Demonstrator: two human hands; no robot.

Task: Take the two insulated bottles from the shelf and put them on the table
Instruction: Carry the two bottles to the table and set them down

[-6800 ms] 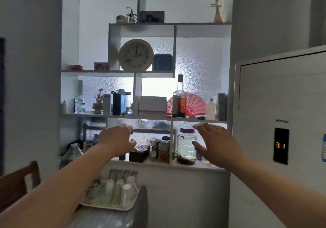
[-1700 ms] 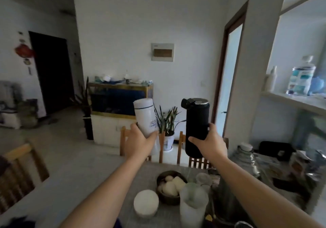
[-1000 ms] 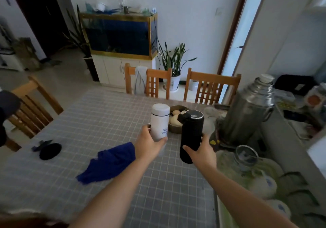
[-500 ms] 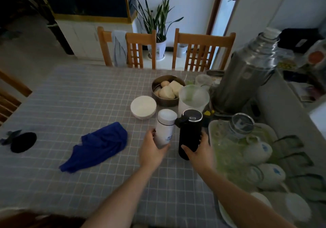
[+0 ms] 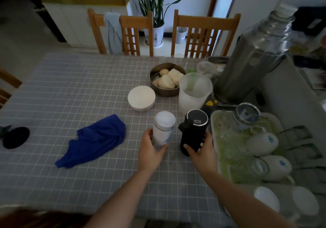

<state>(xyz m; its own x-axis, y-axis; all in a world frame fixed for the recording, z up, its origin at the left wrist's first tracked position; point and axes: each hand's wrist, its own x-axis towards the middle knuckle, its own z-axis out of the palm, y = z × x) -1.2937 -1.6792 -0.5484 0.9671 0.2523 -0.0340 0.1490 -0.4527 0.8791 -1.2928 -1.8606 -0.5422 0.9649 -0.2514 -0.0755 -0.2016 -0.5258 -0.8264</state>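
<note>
White bottle [image 5: 163, 130] (blue print unreadable) and black bottle [image 5: 193, 136] each sit in a closed hand grip on table [image 5: 70, 86].

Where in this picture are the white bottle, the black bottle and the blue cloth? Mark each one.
white bottle [image 5: 161, 133]: head view, on its white body below the cap.
black bottle [image 5: 191, 137]: head view, on its dark side wall.
blue cloth [image 5: 96, 139]: head view, on its crumpled middle.
</note>
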